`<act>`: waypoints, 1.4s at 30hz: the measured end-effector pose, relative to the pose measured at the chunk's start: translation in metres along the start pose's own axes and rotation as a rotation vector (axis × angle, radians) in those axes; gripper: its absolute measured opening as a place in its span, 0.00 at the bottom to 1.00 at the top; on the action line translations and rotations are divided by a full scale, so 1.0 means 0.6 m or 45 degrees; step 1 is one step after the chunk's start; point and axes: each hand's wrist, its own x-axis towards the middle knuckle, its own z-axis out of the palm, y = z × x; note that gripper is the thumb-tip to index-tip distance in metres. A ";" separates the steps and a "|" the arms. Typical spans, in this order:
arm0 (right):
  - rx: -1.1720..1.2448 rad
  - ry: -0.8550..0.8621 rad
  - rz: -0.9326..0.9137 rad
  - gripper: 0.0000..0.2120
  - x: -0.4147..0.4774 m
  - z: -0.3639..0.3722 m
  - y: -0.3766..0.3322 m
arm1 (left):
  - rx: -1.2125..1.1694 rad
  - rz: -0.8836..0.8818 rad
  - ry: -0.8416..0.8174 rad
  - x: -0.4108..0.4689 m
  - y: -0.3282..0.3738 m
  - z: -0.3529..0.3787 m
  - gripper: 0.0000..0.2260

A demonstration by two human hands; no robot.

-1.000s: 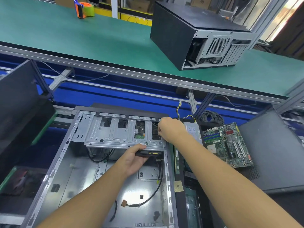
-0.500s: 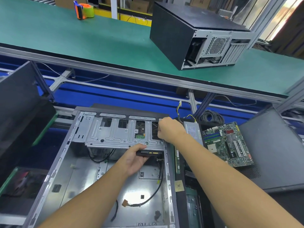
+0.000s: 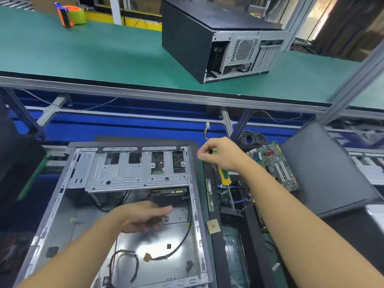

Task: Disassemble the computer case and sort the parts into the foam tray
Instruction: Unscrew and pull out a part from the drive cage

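Computer case (image 3: 124,204) at left, laid on side, open face up for reach inside. Drive cage (image 3: 137,169) at far end, drive (image 3: 169,192) tucked beneath; probably next part out. Left hand (image 3: 143,217) inside case just below drive, blurred, fingers loose, grasping nothing visible. Right hand (image 3: 222,154) clenched round screwdriver (image 3: 224,177), tip down over foam tray (image 3: 254,235), clear of case yet ready. Motherboard (image 3: 274,165) just beyond tray, already out.
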 end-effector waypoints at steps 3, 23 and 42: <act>0.130 0.067 0.000 0.02 -0.024 0.005 0.013 | 0.388 0.062 -0.131 -0.047 0.044 -0.005 0.18; 0.208 0.451 0.018 0.06 -0.184 -0.031 0.093 | 0.024 0.576 0.158 0.044 0.226 0.231 0.07; 0.193 0.476 0.162 0.12 -0.278 -0.027 0.212 | 1.879 -0.082 0.032 0.256 0.110 0.410 0.14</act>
